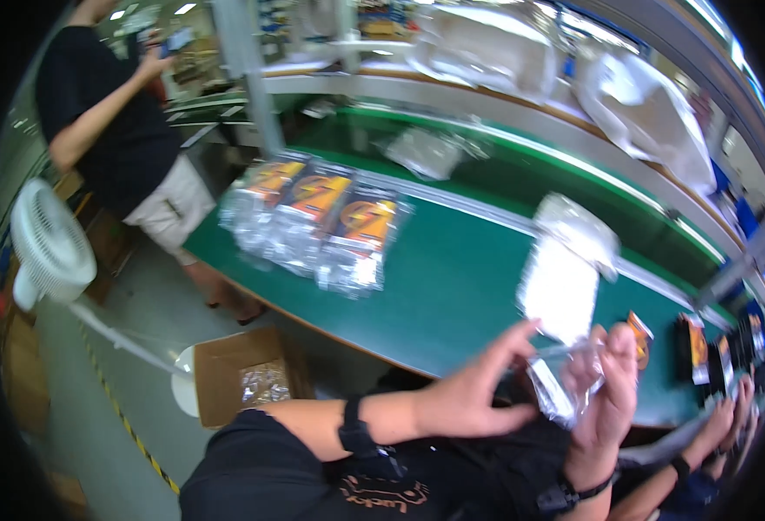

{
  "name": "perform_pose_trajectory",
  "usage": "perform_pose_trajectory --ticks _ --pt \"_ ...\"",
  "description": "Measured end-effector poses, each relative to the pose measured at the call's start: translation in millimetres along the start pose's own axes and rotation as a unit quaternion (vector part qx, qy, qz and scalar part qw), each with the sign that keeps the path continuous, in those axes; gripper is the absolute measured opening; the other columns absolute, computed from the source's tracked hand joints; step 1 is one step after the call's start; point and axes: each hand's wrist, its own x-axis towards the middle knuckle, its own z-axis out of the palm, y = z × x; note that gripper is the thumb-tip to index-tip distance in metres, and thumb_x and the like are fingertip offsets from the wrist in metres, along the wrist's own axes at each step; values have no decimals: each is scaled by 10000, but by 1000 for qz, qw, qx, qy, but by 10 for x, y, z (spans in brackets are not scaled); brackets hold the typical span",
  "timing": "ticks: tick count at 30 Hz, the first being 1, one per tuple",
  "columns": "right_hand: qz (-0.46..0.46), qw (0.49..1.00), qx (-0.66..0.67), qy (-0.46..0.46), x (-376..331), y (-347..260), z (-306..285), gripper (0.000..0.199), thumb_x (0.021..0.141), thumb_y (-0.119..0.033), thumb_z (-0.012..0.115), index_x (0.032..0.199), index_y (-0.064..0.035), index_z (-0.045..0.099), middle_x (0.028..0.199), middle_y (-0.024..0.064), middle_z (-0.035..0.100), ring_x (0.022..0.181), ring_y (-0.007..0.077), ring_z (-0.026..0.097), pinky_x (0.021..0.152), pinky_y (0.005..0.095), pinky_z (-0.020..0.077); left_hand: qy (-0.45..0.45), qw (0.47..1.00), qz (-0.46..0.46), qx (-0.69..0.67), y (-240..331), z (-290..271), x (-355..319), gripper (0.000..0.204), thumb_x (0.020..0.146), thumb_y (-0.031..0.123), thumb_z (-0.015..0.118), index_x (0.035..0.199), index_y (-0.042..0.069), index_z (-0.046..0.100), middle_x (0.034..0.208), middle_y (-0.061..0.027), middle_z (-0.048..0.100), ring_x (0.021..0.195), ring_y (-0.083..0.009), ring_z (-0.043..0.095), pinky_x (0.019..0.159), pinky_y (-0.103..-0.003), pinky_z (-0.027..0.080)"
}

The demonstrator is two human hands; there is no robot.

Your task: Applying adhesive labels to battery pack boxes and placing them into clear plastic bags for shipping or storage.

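My left hand (pixel 478 391) and my right hand (pixel 610 386) meet at the near edge of a green workbench (pixel 452 286). Both grip a small clear plastic bag (pixel 560 382) held between them, the left with thumb and forefinger, the right curled around it. Just beyond the bag lies a white stack of clear bags (pixel 560 286) on the bench. A black band sits on each wrist.
Three piles of clear packets with orange and black cards (pixel 313 221) lie at the bench's left. An open cardboard box (pixel 243 373) and a white fan (pixel 48 247) stand on the floor. A person in black (pixel 113 113) stands at left; a co-worker's hands (pixel 730 417) work at right.
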Motion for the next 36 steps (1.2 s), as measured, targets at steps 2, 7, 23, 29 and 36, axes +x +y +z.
perform_pose_trajectory --ticks 2,7,23,29,36 --pt "7 1000 6 14 43 8 -133 165 857 -55 573 907 -79 418 758 57 481 691 171 490 590 300 450 -32 993 -90 -63 -74 -55 3 796 779 119 743 1413 7 273 1254 -108 491 1089 -177 521 976 -323 405" --pt "41 999 -17 20 104 97 -382 107 880 -52 557 970 -47 499 771 57 530 717 176 516 673 306 460 -86 942 -247 -211 -148 -140 -43 363 878 131 656 1196 -21 567 1057 -53 633 940 -97 581 835 -258 488" --pt "18 743 -653 -147 -59 -65 -245 348 723 -128 749 1036 -34 629 777 36 557 683 161 468 600 280 392 -84 967 -204 127 85 -335 -75 259 859 197 647 991 -22 604 864 -107 566 809 -209 563 729 -316 457" --pt "120 747 -646 -99 -129 -86 -275 305 707 -190 773 843 -10 568 680 92 540 628 233 530 577 335 435 -101 962 -221 129 96 -356 -105 260 847 188 652 975 -31 598 838 -124 571 777 -216 566 711 -323 459" --pt "209 741 -624 -133 -161 -99 -337 293 763 -191 756 890 17 593 661 -2 482 566 76 398 505 239 344 -105 956 -228 150 30 -359 -169 247 843 181 650 957 -31 596 841 -126 571 777 -236 569 715 -330 458"
